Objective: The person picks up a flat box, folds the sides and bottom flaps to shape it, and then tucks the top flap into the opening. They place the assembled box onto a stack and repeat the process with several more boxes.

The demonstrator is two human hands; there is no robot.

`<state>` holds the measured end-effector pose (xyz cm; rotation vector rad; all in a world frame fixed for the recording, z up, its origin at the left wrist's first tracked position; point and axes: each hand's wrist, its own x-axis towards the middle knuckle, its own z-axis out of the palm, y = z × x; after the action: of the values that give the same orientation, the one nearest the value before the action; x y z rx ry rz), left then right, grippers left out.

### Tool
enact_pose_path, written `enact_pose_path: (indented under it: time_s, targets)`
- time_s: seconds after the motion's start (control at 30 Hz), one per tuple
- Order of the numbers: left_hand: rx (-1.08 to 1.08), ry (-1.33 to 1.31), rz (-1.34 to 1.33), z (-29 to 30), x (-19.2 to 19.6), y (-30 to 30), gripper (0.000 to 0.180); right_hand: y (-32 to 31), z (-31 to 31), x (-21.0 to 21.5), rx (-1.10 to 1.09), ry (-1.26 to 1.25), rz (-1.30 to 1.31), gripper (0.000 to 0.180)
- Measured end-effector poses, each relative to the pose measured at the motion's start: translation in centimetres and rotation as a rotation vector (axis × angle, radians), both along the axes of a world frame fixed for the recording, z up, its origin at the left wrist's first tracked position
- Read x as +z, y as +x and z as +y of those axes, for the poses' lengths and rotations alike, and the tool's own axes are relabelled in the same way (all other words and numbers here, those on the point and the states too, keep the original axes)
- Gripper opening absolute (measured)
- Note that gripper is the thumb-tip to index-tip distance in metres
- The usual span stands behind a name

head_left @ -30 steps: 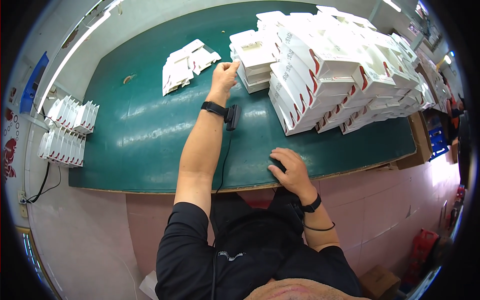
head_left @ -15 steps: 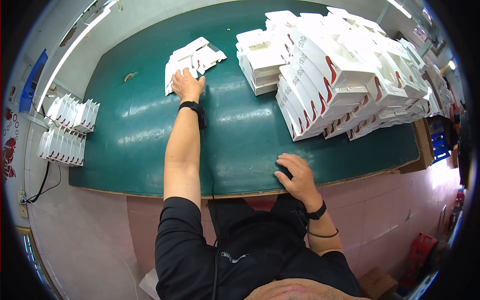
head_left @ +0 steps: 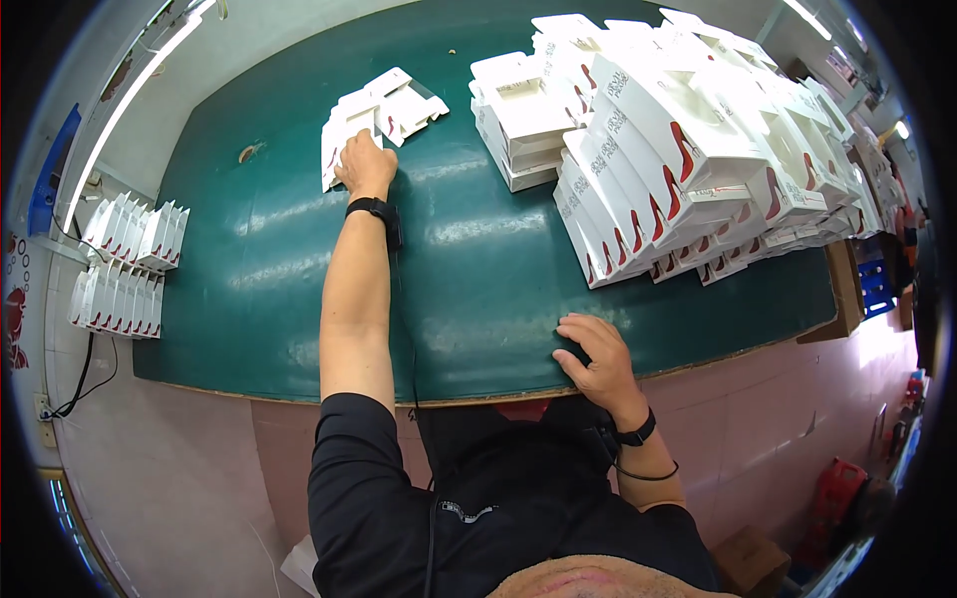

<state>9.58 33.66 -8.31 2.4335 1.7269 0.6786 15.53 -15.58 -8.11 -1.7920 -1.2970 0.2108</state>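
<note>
My left hand (head_left: 366, 165) reaches far out over the table. Its fingers are curled down on the near side of a white carton (head_left: 342, 118), one of a small group of white cartons lying at the back; the fingertips are partly hidden. Close against that carton lies another white carton (head_left: 407, 105) with flaps sticking out. Near the front edge of the table rests my right hand (head_left: 600, 367), holding nothing, thumb and fingers apart.
A tall stack of white cartons (head_left: 638, 189) printed with red high-heeled shoes fills the right side of the green table (head_left: 478, 299). Beside it stands a shorter carton pile (head_left: 523, 125). Rows of upright cartons (head_left: 118, 299) line the left edge.
The fingers of my left hand have curled in on the carton, where they were more spread. My right hand stays near the table's front edge. The view has shifted slightly.
</note>
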Motion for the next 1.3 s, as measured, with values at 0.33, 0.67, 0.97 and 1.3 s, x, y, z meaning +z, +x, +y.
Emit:
enact_pose_path:
  time_s: [0.33,0.67,0.97,1.3]
  targets:
    - [-0.055,0.425,-0.267,1.5,0.3,-4.5,0.021,-0.1,-0.1,-0.2,0.001,0.011,-0.018,0.032]
    - [-0.176,0.714,-0.47,-4.5,7.8,-13.3,0.016,-0.6,0.0,0.2,0.036,0.049,-0.052,0.031]
    - [-0.575,0.327,-0.559,-20.6,14.9,-16.9,0.012,-2.9,5.2,6.8,0.129,0.355,-0.163,0.045]
    - [-0.884,-0.188,-0.658,-29.5,14.0,-15.8,0.02,-5.0,7.3,8.1,0.176,0.199,-0.072,0.061]
